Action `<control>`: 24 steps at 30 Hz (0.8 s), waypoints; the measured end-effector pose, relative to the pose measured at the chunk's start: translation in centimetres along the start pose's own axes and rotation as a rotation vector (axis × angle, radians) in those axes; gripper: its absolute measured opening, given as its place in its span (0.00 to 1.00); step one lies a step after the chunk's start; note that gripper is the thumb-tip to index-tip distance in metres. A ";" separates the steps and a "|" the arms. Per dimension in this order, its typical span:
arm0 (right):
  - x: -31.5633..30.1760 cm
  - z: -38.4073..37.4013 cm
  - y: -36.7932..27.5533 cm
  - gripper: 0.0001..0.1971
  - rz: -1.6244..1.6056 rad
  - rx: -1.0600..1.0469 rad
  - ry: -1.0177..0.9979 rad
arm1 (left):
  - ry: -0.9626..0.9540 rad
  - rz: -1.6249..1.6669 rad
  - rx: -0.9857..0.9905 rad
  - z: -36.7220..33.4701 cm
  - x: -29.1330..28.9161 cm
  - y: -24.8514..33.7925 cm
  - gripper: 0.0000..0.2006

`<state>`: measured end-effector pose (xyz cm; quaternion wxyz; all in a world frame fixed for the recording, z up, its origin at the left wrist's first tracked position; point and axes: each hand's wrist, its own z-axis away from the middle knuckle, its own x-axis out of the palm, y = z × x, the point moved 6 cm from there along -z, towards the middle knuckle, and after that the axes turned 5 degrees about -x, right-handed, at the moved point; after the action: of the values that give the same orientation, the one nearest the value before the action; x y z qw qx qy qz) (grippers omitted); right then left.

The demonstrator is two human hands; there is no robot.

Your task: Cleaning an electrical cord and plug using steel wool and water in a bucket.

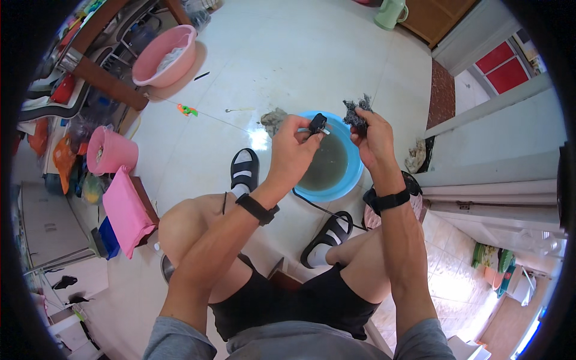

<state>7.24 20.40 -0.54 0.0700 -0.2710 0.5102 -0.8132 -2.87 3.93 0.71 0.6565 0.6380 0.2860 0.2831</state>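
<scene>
Pinched between the thumb and fingers of my left hand [293,150] is a black power plug [318,123] whose metal prongs point right. A black cord [327,210] shows lower down, running toward the right past my foot; its upper stretch is hidden by my hand. My right hand [376,137] grips a dark grey, stringy wad like a scouring pad [358,112], held apart from the plug. Below both hands stands a light blue basin [339,191] with murky grey water in it.
A grey rag [273,121] lies left of the basin. Farther left are a toy-like green and orange item [187,110], a large pink basin [183,66], a pink bucket [113,151] and a pink-covered stool [127,207]. A green jug [390,14] stands at the far right.
</scene>
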 end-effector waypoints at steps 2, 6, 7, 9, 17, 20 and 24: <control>0.3 0.4 0.6 0.06 0.038 0.053 -0.032 | -0.009 0.094 -0.096 -0.4 -0.3 -1.1 0.12; 1.2 1.7 1.6 0.07 0.066 0.138 -0.083 | 0.021 0.127 -0.093 -0.7 -0.7 -0.4 0.13; 1.5 1.9 2.2 0.07 0.098 0.183 -0.129 | 0.022 0.149 -0.088 -0.8 -0.8 -0.2 0.14; 1.9 2.3 3.4 0.08 0.128 0.227 -0.177 | 0.024 0.169 -0.080 -1.0 -0.9 -0.1 0.16; 4.6 4.8 6.1 0.14 0.043 0.331 -0.361 | 0.116 0.515 -0.212 -1.3 -2.0 0.0 0.17; 4.4 4.3 6.6 0.13 -0.045 0.331 -0.401 | 0.184 0.627 -0.253 -1.6 -2.2 0.0 0.18; 4.2 3.7 5.5 0.12 -0.025 0.342 -0.377 | 0.137 0.677 -0.288 -1.9 -2.6 0.2 0.19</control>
<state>4.72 13.21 -2.56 0.1988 -0.4083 0.3398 -0.8236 -6.06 3.27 0.86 0.5881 0.5772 0.0592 0.5635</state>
